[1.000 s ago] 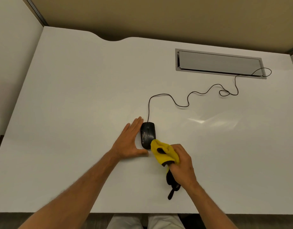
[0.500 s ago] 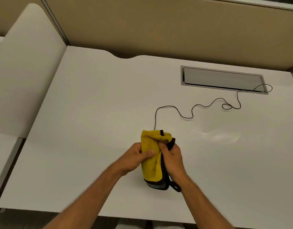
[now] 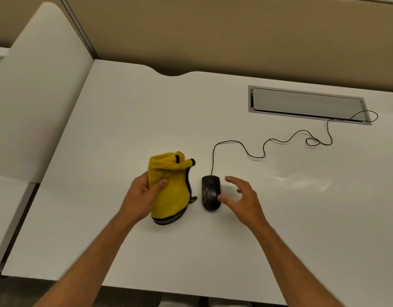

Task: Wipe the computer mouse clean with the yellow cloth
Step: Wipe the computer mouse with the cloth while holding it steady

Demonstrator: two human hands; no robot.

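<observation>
Left hand (image 3: 139,196) around bunched fuzzy yellow cloth (image 3: 169,187)

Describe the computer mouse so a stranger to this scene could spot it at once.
On the white desk, follow the thin black cable from the grey hatch down to its end. There lies the computer mouse, between the yellow cloth and the open right hand: small, black, glossy, the only corded thing.

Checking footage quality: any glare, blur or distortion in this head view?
Head view: a bright glare patch on the desk right of the mouse; slight motion blur on the right hand; wide-angle bending at desk edges; yellow cloth sharp.
</observation>
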